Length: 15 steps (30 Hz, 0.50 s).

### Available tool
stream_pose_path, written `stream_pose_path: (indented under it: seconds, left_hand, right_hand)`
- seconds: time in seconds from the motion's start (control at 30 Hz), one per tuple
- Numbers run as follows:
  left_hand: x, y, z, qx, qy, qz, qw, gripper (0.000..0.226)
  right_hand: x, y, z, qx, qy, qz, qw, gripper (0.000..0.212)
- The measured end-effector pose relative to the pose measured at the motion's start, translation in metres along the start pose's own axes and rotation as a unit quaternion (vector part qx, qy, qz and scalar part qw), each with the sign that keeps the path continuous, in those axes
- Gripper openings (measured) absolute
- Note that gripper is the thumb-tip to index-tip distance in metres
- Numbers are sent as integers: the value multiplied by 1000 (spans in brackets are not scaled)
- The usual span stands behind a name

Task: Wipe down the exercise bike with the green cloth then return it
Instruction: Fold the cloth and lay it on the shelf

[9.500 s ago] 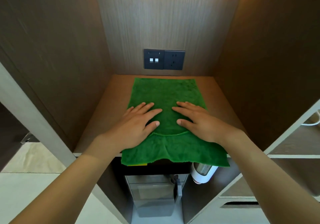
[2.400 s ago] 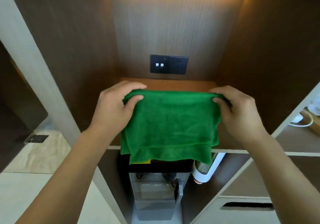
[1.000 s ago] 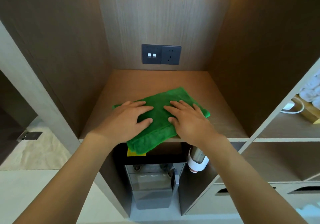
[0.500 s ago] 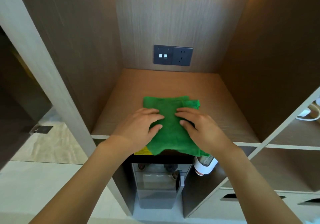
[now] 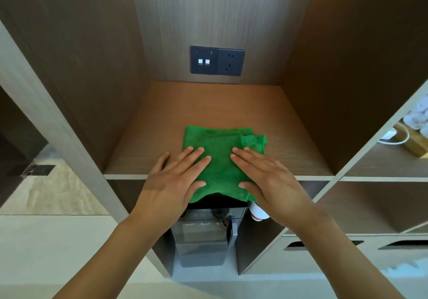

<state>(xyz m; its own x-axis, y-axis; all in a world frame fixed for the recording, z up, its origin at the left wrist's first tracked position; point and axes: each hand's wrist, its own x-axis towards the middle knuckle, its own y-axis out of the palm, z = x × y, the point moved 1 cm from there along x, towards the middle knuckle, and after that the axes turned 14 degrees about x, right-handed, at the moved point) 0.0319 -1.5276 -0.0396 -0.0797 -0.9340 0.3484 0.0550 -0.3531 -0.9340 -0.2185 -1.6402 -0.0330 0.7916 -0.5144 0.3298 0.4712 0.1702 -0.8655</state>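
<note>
The green cloth [image 5: 220, 157], folded into a small rectangle, lies on the wooden shelf [image 5: 208, 109] of a cabinet niche, its near edge hanging a little over the shelf front. My left hand [image 5: 176, 178] rests flat on the cloth's left side with straight fingers. My right hand [image 5: 261, 178] presses flat on its right side, thumb at the near edge. A loose corner of cloth sticks out at the far right. No exercise bike is in view.
A dark switch and socket plate [image 5: 217, 60] sits on the niche's back wall. Below the shelf stands a grey water dispenser [image 5: 203, 236] with a white cup holder [image 5: 258, 213] beside it. The right compartment holds a white cable [image 5: 393, 136] and rolled towels [image 5: 416, 122].
The cloth went from spread out, to lifted and folded, to a small folded pad on the shelf. In the last half second both hands slid slightly nearer and flattened on it.
</note>
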Motion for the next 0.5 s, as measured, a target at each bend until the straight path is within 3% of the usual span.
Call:
stream_pose_path:
  seconds: [0.3, 0.5]
  left_hand:
    - [-3, -13, -8, -59, -7, -108, 992, 33]
    - [8, -92, -12, -191, -49, -154, 968, 28]
  right_hand:
    - [-7, -10, 15, 27, -45, -117, 992, 33]
    - [-1, -77, 49, 163, -21, -211, 964, 21]
